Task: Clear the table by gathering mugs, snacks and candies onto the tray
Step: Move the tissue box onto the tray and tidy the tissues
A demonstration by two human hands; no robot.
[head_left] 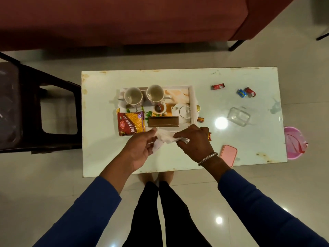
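the one camera sits on my head and looks almost straight down, tipped a little forward. it is wide-angle, so straight lines bow at the edges. the white table (pixel 231 168) fills the middle of the view, its long side running left to right, near enough to read the print on the snack packet (pixel 130 126). my forearms enter from the bottom edge and my legs show below the table's near rim. the far edge of the view reaches a red sofa (pixel 124 20).
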